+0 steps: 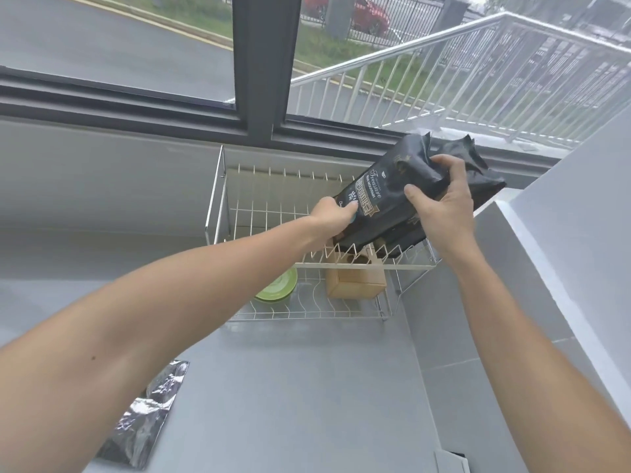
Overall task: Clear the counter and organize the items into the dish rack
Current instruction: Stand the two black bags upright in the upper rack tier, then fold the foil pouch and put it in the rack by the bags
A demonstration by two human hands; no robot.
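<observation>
A black printed bag [392, 196] hangs tilted over the right part of the upper tier of a two-tier wire dish rack [218, 199]. My left hand [333, 216] grips the bag's lower end. My right hand [444, 206] clasps its upper part, fingers wrapped round it. On the rack's lower tier lie a green plate [278, 285] and a brown cardboard box [355, 281]. A silver foil pouch [146, 414] lies flat on the grey counter [290, 387] at the near left, partly under my left forearm.
The rack stands against the wall below a dark-framed window [263, 63]. A grey wall [563, 233] rises on the right, close to the rack. A small dark and white object [450, 460] shows at the bottom edge.
</observation>
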